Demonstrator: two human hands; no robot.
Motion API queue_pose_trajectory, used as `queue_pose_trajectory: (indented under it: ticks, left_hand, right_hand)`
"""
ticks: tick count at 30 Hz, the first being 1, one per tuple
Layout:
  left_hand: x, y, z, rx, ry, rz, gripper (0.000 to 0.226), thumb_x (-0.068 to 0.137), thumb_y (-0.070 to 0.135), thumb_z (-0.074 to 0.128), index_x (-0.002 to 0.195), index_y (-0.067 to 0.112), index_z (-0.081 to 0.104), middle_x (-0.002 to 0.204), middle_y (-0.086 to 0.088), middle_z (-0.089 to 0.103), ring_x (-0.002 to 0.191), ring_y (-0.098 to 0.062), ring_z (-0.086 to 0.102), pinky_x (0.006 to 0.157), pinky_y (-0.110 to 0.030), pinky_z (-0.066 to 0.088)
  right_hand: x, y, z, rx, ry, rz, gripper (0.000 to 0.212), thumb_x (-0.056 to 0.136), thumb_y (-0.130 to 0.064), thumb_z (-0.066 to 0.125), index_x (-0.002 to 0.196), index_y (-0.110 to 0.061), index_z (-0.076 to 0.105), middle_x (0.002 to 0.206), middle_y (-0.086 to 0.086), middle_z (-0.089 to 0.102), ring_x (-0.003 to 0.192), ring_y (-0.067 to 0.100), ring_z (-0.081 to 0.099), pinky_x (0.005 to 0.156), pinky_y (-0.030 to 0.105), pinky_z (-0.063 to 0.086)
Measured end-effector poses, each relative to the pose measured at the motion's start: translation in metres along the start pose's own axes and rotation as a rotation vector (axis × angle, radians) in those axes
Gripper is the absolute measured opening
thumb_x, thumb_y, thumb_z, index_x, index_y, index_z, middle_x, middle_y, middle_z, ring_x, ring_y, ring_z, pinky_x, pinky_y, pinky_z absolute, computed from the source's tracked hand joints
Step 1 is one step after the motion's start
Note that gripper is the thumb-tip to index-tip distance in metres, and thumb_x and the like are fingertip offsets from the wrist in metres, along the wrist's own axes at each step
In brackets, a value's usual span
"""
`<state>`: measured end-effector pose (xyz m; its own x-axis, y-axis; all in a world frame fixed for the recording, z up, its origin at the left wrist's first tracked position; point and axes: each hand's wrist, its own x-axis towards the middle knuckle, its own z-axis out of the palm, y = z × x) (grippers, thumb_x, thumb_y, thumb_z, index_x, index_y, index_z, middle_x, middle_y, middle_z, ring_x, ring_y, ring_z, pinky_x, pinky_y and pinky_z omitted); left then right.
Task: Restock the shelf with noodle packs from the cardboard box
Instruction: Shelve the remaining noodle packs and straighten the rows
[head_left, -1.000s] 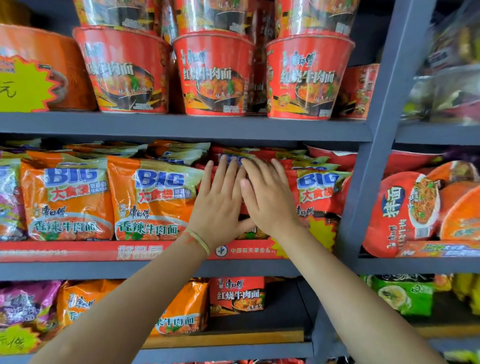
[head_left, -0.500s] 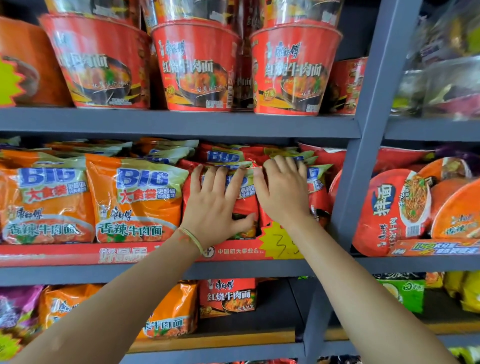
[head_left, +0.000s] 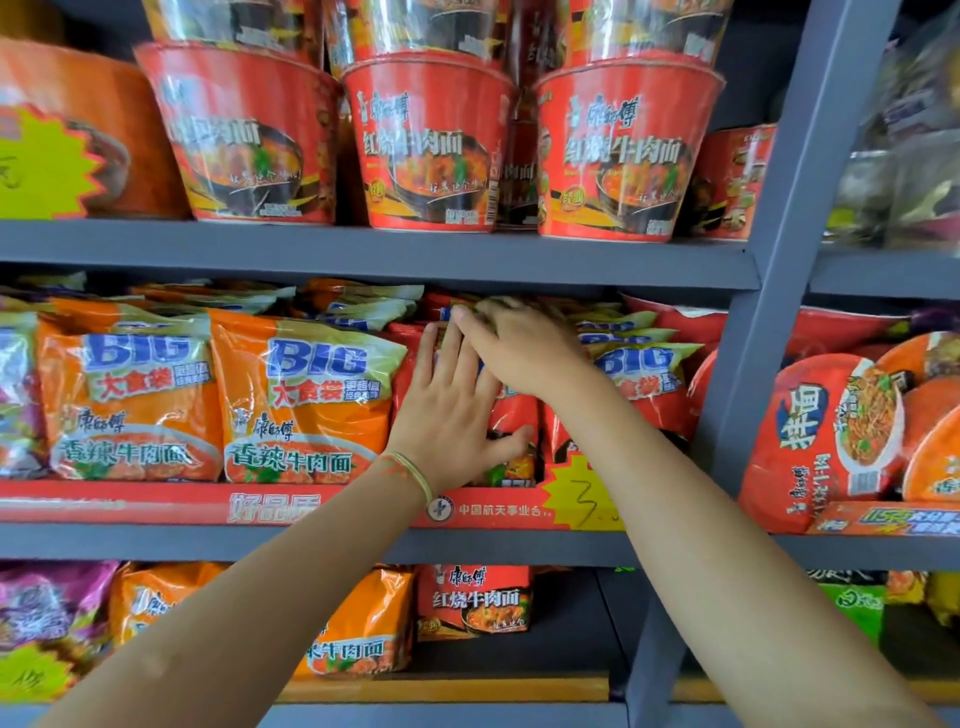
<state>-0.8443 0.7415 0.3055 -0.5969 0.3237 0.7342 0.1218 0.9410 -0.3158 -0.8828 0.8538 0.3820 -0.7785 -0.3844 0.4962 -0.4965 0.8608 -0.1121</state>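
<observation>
1. While both hands are lying on the red noodle packs (head_left: 511, 431) in the middle tier of the shelf (head_left: 384, 257), the step in hand looks like seating and squaring packs already put in, not fetching a new one.
2. The left hand (head_left: 449, 410) is lying flat against the front red pack, fingers straight and pointing toward 12 o'clock, thumb spread toward 3 o'clock. It is pressing, not gripping.
3. The right hand (head_left: 524, 345) is sitting at 1 o'clock from the left hand, its fingers reaching toward 10 o'clock across the tops of the packs and crossing over the left fingertips. It is blurred, so whether the fingers are curling over a pack edge or only touching it I cannot tell.
4. The red packs are standing upright behind the red price strip (head_left: 260, 506), with the orange packs (head_left: 306, 395) just beside them at 9 o'clock and the grey upright (head_left: 763, 332) at 3 o'clock.
5. The cardboard box is not showing in this view.
6. Next, by my judgement, the hands should be easing off without tipping the row forward, then going back to the box for more packs.
</observation>
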Motion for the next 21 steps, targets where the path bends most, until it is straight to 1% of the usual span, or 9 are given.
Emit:
queue_pose_trajectory:
  ticks: [3, 5, 7, 10, 12, 14, 16, 19, 21]
  left_hand:
    - [-0.001, 0.0, 0.0, -0.008, 0.012, -0.001, 0.091, 0.09, 0.067, 0.034, 0.154, 0.003, 0.026, 0.159, -0.027, 0.023, 0.149, -0.043, 0.017, 0.12, -0.059, 0.013]
    - [-0.004, -0.003, 0.0, -0.008, 0.058, -0.024, 0.088, 0.093, 0.066, 0.036, 0.154, 0.003, 0.027, 0.159, -0.025, 0.024, 0.15, -0.041, 0.016, 0.121, -0.057, 0.014]
    - [-0.009, -0.011, -0.001, -0.003, 0.084, -0.07, 0.086, 0.096, 0.065, 0.031, 0.154, 0.002, 0.026, 0.16, -0.024, 0.023, 0.151, -0.039, 0.014, 0.122, -0.054, 0.013]
    - [-0.01, -0.013, -0.009, -0.002, 0.099, -0.068, 0.074, 0.101, 0.053, 0.03, 0.152, 0.001, 0.031, 0.157, -0.025, 0.029, 0.15, -0.04, 0.02, 0.123, -0.052, 0.015]
    - [-0.011, -0.007, -0.019, -0.031, 0.171, 0.033, 0.058, 0.098, 0.034, 0.043, 0.146, 0.0, 0.043, 0.152, -0.025, 0.039, 0.146, -0.04, 0.029, 0.121, -0.052, 0.02]
    - [-0.017, -0.012, -0.033, -0.038, 0.258, 0.082, 0.047, 0.091, 0.021, 0.049, 0.135, 0.003, 0.054, 0.146, -0.023, 0.048, 0.141, -0.04, 0.038, 0.118, -0.055, 0.024]
    - [-0.027, -0.034, -0.038, -0.018, 0.323, -0.037, 0.039, 0.091, 0.02, 0.048, 0.127, 0.006, 0.055, 0.139, -0.021, 0.054, 0.135, -0.039, 0.046, 0.115, -0.057, 0.027]
    - [-0.048, -0.078, -0.032, -0.018, 0.309, -0.287, 0.038, 0.095, 0.024, 0.046, 0.126, 0.005, 0.057, 0.135, -0.019, 0.056, 0.132, -0.038, 0.047, 0.112, -0.057, 0.03]
    - [-0.058, -0.093, -0.028, -0.017, 0.284, -0.279, 0.044, 0.097, 0.027, 0.045, 0.135, 0.008, 0.055, 0.143, -0.018, 0.052, 0.139, -0.037, 0.041, 0.113, -0.057, 0.028]
  right_hand:
    - [-0.009, -0.003, 0.008, -0.014, 0.247, -0.014, 0.056, 0.104, -0.043, 0.019, 0.114, -0.021, 0.069, 0.119, 0.003, 0.07, 0.118, 0.022, 0.059, 0.111, 0.039, 0.029]
    - [-0.026, 0.001, 0.015, -0.051, 0.424, -0.049, 0.055, 0.103, -0.039, 0.02, 0.121, -0.016, 0.066, 0.124, 0.004, 0.068, 0.121, 0.023, 0.057, 0.115, 0.042, 0.029]
    - [-0.043, 0.005, 0.02, -0.083, 0.512, -0.087, 0.057, 0.103, -0.04, 0.021, 0.133, -0.012, 0.059, 0.133, 0.006, 0.062, 0.127, 0.025, 0.053, 0.117, 0.046, 0.027]
    - [-0.052, 0.012, 0.029, -0.17, 0.423, -0.122, 0.056, 0.103, -0.041, 0.022, 0.136, -0.01, 0.056, 0.135, 0.008, 0.06, 0.131, 0.027, 0.049, 0.117, 0.048, 0.025]
    - [-0.052, 0.016, 0.032, -0.21, 0.386, -0.104, 0.052, 0.101, -0.037, 0.026, 0.126, -0.008, 0.062, 0.125, 0.009, 0.064, 0.13, 0.029, 0.049, 0.112, 0.05, 0.028]
    - [-0.048, 0.015, 0.028, -0.243, 0.409, -0.067, 0.044, 0.099, -0.032, 0.033, 0.115, -0.007, 0.066, 0.113, 0.011, 0.066, 0.12, 0.032, 0.052, 0.108, 0.05, 0.031]
    - [-0.047, 0.006, 0.021, -0.239, 0.479, -0.047, 0.035, 0.098, -0.026, 0.039, 0.106, -0.007, 0.067, 0.105, 0.011, 0.066, 0.107, 0.032, 0.056, 0.108, 0.05, 0.033]
    - [-0.044, -0.018, 0.021, -0.154, 0.547, -0.118, 0.032, 0.097, -0.022, 0.042, 0.104, -0.005, 0.067, 0.105, 0.012, 0.066, 0.101, 0.033, 0.059, 0.107, 0.049, 0.036]
    - [-0.035, -0.034, 0.027, -0.113, 0.476, -0.14, 0.038, 0.097, -0.027, 0.038, 0.109, -0.005, 0.067, 0.107, 0.012, 0.067, 0.102, 0.033, 0.06, 0.106, 0.049, 0.037]
